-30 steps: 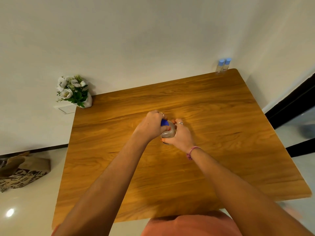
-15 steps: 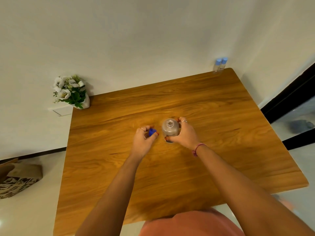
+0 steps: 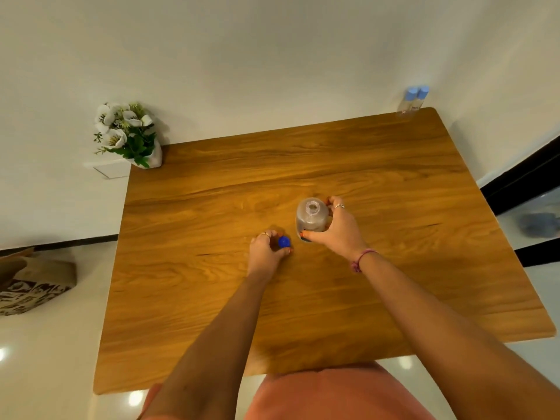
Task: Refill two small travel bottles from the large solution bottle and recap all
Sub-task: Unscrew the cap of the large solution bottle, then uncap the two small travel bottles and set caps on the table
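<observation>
Wooden table (image 3: 378, 165) fills most of the frame, near edge at bottom center against the person's torso. Left edge runs up to a small flower pot (image 3: 133, 136) on the table's upper-left corner. Right edge slants out toward the lower right, with floor beyond it. Far edge sits against the wall.

Two small travel bottles (image 3: 412, 100) stand upright and touching each other at the table's far right corner, upper right of the frame, light blue caps on, well apart from both hands. Wide bare wood between them and the hands. Bare wood also left of and below the hands.

Large solution bottle (image 3: 312, 219) stands upright just right of frame center, long axis vertical, open mouth pointing up at the camera, uncapped. Clear body; fill level hard to read from above.

Right hand (image 3: 339, 230) wraps the bottle's right side, fingers curled round the far side, thumb on the near side, firm hold. Pink band on that wrist.

Left hand (image 3: 266, 253) is down at the table surface just lower left of the bottle, fingers narrowed around the blue cap (image 3: 284, 242). Cap is beside the bottle, not touching it. Cannot tell whether the cap rests on the wood or is lifted.

Patterned bag (image 3: 30, 286) on the floor at the left edge of the frame.
</observation>
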Action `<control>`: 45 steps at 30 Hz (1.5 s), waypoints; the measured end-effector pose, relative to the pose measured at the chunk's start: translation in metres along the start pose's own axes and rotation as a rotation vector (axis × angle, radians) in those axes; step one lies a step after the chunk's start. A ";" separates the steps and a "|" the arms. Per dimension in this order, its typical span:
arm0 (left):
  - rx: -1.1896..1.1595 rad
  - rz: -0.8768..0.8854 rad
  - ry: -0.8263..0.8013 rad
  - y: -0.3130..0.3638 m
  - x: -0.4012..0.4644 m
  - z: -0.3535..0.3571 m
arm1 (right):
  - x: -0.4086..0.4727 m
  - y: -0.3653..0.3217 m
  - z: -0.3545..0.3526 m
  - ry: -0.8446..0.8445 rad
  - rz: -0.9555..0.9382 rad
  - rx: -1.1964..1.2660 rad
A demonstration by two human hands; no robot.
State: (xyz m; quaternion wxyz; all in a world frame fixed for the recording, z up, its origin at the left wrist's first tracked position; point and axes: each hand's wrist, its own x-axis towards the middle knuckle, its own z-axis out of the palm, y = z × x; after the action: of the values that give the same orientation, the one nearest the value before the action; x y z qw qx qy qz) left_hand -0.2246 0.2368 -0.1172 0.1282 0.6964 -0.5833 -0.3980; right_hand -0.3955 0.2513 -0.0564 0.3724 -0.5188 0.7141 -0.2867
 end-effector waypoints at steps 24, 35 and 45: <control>-0.316 0.324 0.057 0.169 0.077 -0.080 | 0.172 0.037 -0.186 0.424 -0.022 -0.187; -0.332 0.351 -0.077 0.239 0.121 -0.037 | 0.268 0.067 -0.236 0.376 0.092 -0.560; -0.309 0.344 -0.112 0.235 0.128 -0.028 | 0.286 0.074 -0.232 0.399 0.068 -0.503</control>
State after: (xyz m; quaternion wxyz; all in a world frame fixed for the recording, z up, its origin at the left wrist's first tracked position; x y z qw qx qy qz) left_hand -0.3709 0.0440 0.0001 0.2666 0.5355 -0.6319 -0.4929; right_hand -0.6795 0.0058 -0.0530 0.0946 -0.5040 0.8384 -0.1847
